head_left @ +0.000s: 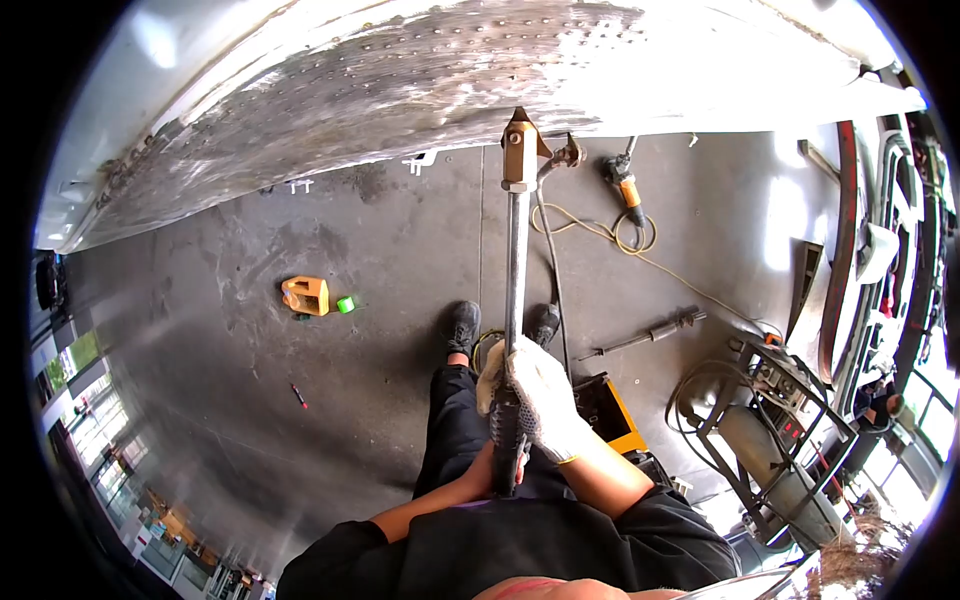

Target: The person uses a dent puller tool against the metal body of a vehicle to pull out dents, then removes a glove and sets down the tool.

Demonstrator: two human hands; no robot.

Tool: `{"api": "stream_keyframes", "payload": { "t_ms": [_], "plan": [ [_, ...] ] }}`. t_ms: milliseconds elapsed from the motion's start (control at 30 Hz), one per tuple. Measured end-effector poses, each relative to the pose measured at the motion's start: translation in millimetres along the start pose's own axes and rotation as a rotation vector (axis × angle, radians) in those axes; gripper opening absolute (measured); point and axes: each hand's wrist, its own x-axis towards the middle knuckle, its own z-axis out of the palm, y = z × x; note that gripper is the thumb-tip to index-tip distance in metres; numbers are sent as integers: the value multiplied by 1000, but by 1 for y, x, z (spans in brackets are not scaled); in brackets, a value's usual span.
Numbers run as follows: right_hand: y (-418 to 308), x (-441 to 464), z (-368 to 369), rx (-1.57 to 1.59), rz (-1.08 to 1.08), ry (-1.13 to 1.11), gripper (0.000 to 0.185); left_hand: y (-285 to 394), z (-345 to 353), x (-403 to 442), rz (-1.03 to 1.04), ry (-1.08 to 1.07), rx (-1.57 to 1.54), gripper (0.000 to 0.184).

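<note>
A long metal rod tool (516,260) with a brass-coloured head points away from me, its tip at the lower edge of a scraped metal panel (400,90) dotted with rows of small marks. My right hand (540,395), in a whitish work glove, is wrapped round the tool where the shaft meets the black handle. Lower on the handle, my left hand (490,465) is closed round it, partly hidden by the handle and the right hand. A dark cable with a clamp-like end (567,152) hangs just right of the brass head.
An orange-and-black grinder (626,190) with a yellow cord lies on the floor (390,230). Further right are a slide-hammer-like rod (650,334) and a wheeled machine (765,440). A toolbox (620,415) stands near my legs; a cut orange container (306,295) lies left.
</note>
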Motion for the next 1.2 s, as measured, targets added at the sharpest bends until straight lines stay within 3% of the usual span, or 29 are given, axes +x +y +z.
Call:
{"api": "stream_keyframes", "payload": {
  "t_ms": [200, 400, 467, 533, 567, 667, 733, 767, 867, 900, 933, 967, 1000, 1033, 1100, 1200],
  "plan": [
    [-3, -1, 4, 40, 15, 26, 48, 2, -1, 1, -83, 26, -57, 28],
    [-41, 20, 7, -142, 46, -48, 47, -6, -7, -7, -185, 33, -188, 37],
    [-48, 24, 23, -75, -53, 113, 23, -1, -2, -10, -192, 11, -226, 39],
    [-24, 9, 26, -104, -107, 155, 20, 12, 3, -12, -149, 224, -84, 37],
    [1, 1, 19, -65, -49, 103, 17, 17, 3, -11, -146, 224, -80, 37],
    [10, -1, 13, -35, 43, 103, 13, 27, 5, -8, 76, 189, 65, 25],
    [6, 1, 19, -21, 50, 139, 13, 22, 25, -6, 217, 245, 319, 29],
    [4, 5, 20, -9, 57, 169, 14, 26, 58, 5, 549, 585, 25, 33],
    [7, 11, 15, -172, 19, 115, 21, 14, 21, 13, 890, 949, -150, 42],
    [1, 11, 16, -43, 60, 71, 35, 18, -34, 5, 374, 356, -80, 39],
    [3, 12, 12, -44, 61, 71, 35, 34, -44, 0, -139, -236, -6, 36],
    [8, 12, 9, 90, 74, -42, 43, 34, -43, 1, -359, -389, 31, 32],
    [11, 11, 8, 228, 89, -153, 51, 28, -39, -8, -542, -392, -43, 29],
    [12, 13, 8, 218, 93, -170, 59, 29, -13, -19, -413, -331, 143, 29],
    [12, 12, 6, 234, 104, -162, 58, 32, 5, -24, -288, -267, 328, 31],
    [10, 12, 4, 233, 118, -142, 55, 39, 10, -18, -328, -269, 290, 35]
  ]
}}
